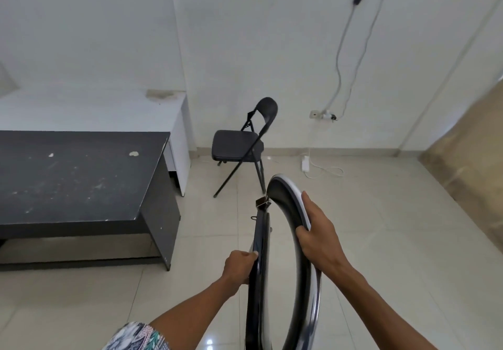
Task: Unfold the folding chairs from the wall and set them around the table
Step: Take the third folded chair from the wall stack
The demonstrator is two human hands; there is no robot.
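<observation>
Head view: folding chair in hand (285, 205) sits near-centre, seen from above, upright over the tiled floor (381, 241), just right of the dark table's near right corner. It is partly opened: seat panel (260, 238) stands on edge and apart from the curved backrest (283, 202), with a gap between the two. Left hand (241, 265) grips the near edge of the seat panel, fingers curled round it. Right hand (317, 230) grips the backrest rim, thumb along the outer side and fingers wrapped over the inner side. Both hands are closed on the chair, neither free. Step, by judgement: unfolding this chair, seat not yet swung down. Next move likely calls for holding the backrest steady while the seat is pushed down flat until the legs spread, then setting the chair on the floor facing the table; the legs are out of frame, so I cannot tell whether they touch the floor. Unfolded chair (239, 145) already stands far-centre near the wall (272, 50), beyond the far right end of the dark table (81, 181), well apart from the one in hand. White desk (174, 121) stands behind the table, against the wall.
</observation>
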